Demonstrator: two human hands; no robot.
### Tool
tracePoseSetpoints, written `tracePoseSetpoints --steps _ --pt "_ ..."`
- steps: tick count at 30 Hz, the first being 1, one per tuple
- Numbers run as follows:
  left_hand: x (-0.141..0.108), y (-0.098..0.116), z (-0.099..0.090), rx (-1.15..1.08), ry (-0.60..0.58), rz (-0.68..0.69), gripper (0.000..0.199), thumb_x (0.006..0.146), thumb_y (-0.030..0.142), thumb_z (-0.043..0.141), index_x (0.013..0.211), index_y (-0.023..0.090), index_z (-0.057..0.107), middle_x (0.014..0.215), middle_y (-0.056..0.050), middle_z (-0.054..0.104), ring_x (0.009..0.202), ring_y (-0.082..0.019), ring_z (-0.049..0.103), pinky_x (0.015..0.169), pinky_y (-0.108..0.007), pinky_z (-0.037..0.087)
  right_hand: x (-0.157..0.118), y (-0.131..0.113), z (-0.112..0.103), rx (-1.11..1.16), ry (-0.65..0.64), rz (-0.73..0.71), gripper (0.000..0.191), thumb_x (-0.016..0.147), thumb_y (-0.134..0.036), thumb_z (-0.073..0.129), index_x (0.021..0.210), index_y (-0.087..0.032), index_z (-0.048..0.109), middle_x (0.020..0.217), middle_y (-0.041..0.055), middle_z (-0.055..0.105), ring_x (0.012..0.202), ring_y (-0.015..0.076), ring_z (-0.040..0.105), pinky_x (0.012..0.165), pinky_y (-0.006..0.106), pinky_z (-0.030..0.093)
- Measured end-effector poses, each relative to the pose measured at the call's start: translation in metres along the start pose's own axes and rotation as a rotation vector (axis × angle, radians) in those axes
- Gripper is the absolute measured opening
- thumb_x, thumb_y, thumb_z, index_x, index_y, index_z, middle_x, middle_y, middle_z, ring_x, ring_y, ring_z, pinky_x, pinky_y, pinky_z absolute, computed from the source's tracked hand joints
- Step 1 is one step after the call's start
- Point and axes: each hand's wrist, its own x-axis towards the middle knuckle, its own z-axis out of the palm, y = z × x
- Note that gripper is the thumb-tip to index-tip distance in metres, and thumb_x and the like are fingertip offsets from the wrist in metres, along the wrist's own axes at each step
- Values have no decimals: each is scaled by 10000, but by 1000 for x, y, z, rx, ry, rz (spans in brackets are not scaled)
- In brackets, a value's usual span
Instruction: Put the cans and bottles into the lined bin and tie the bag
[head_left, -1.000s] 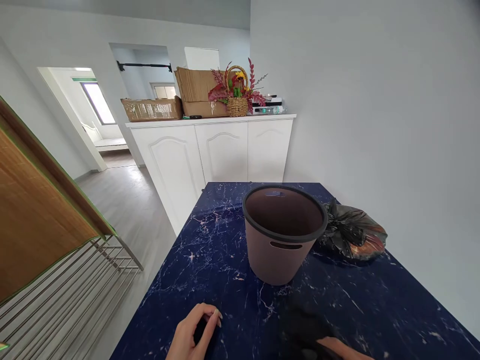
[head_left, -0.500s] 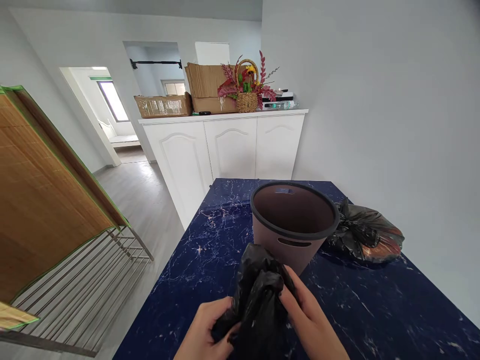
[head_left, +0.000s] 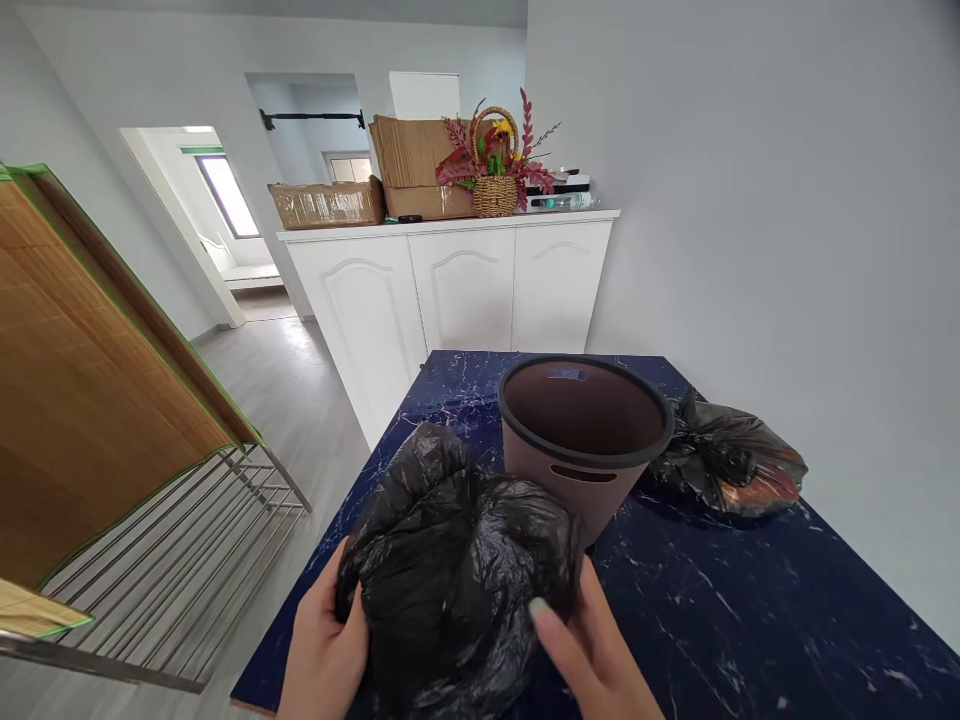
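A black plastic garbage bag (head_left: 457, 570), crumpled and spread wide, is held between my two hands at the near side of the table. My left hand (head_left: 324, 640) grips its left edge, thumb in front and fingers behind. On its right edge, my right hand (head_left: 592, 650) is closed with the thumb lying over the plastic. Just beyond the bag stands an upright brown trash can (head_left: 577, 485) with a dark rim and a slot handle; its visible inside holds no liner. The bag hides part of the can's lower left side.
A knotted, filled black bag (head_left: 727, 460) lies right of the can on the blue marbled table (head_left: 720, 590). Beyond is a white cabinet (head_left: 465, 290) bearing cardboard boxes (head_left: 420, 160) and a flower basket (head_left: 495, 195). At left stands a metal-slatted frame (head_left: 187, 560) with a bamboo mat (head_left: 97, 390).
The garbage bag has gone from a gathered bundle to a wide, spread shape. My hands have moved apart, the left one shifting left.
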Motion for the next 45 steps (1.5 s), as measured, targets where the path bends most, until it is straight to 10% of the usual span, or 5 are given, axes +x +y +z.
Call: tracePoseSetpoints --steps 14,22,29,35,45 --pt "28 -23 -40 -59 -231 -95 592 798 764 769 929 187 806 872 -97 811 977 -344 760 780 -372 653 -3 -32 -13 65 -18 -55 597 884 -713 765 1267 -258 802 1229 96 804 1207 367 727 947 436 644" --pt "41 -31 -66 138 202 60 515 999 701 550 1118 227 711 1203 -90 757 1173 -286 715 1086 -405 561 -2 -50 -8 14 -35 -36 537 836 -660 840 1191 -257 834 1019 80 815 1020 347 760 842 411 649" --pt "-2 -1 -19 289 -303 472 391 945 395 756 1312 289 669 1437 -109 653 1322 -292 646 1144 -414 520 -5 -68 9 -73 -104 -176 534 866 -727 777 1035 -223 827 926 59 780 932 282 721 830 345 595" --pt "-10 44 -5 177 -504 494 285 1060 459 578 908 233 660 880 -48 716 811 -202 672 758 -295 535 4 -85 24 -223 -172 -306 541 978 -730 623 826 -213 676 786 15 672 753 194 626 705 278 545" --pt "-7 86 -16 216 -411 458 504 1093 423 484 639 214 416 608 38 425 557 -123 388 557 -255 341 6 -116 41 -376 -244 -547 524 1044 -645 554 734 -227 612 659 7 650 616 176 617 597 271 511"
